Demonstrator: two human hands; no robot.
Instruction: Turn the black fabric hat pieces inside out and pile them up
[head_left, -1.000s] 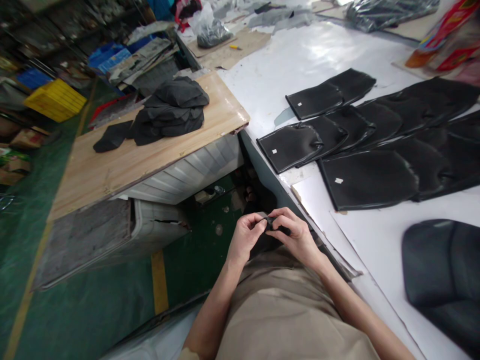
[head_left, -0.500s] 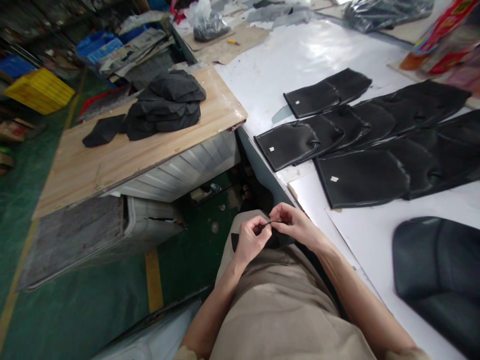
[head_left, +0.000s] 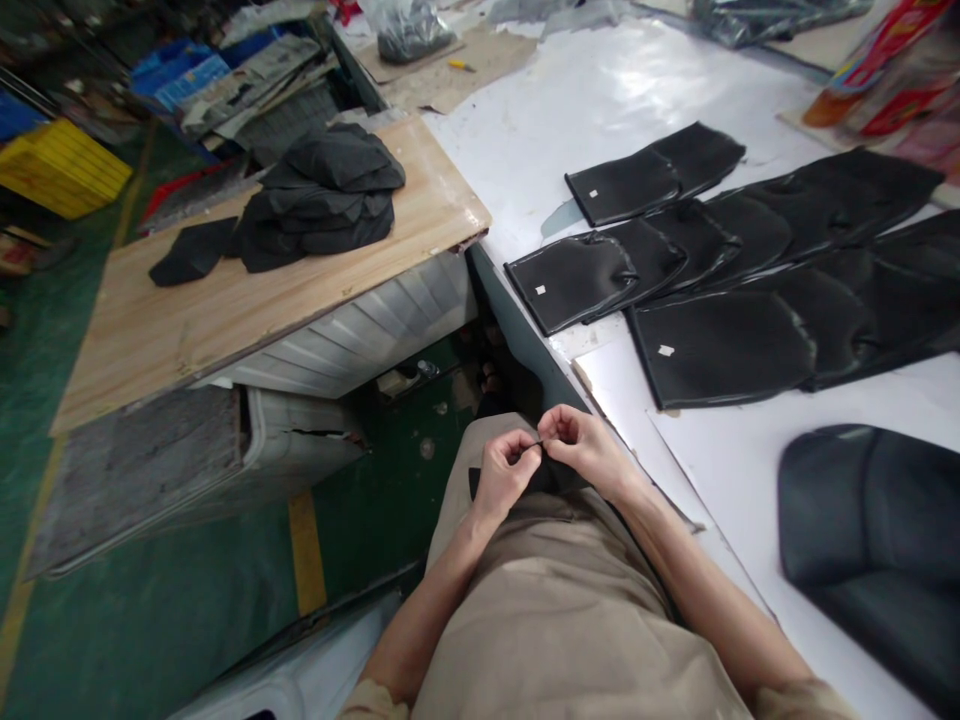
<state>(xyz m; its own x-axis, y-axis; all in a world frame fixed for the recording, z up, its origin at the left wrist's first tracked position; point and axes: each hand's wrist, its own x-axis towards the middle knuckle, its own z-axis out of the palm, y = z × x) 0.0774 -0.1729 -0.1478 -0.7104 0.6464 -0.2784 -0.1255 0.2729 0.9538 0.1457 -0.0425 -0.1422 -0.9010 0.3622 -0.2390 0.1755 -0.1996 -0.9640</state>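
Over my lap, my left hand (head_left: 507,474) and my right hand (head_left: 581,448) meet fingertip to fingertip. Both pinch the edge of a piece of black fabric (head_left: 561,478) that drapes across my thighs. Much of the fabric is hidden behind my fingers. To the right, several flat black sewn pieces (head_left: 720,340) lie overlapped in rows on the white table (head_left: 517,150), some with small white stickers. A loose heap of black fabric pieces (head_left: 322,200) rests on the wooden board to the left.
The wooden board (head_left: 150,320) lies over grey-white bins (head_left: 300,450). A dark, smooth padded object (head_left: 862,510) is at right. Behind stand a yellow crate (head_left: 64,168), a clear plastic bag (head_left: 412,30), an orange-yellow cutter (head_left: 461,66) and a bottle with a red label (head_left: 862,70).
The view has shifted slightly, so the surroundings sit a little higher and further left. My hands stay together on the fabric edge, with only small finger movement.
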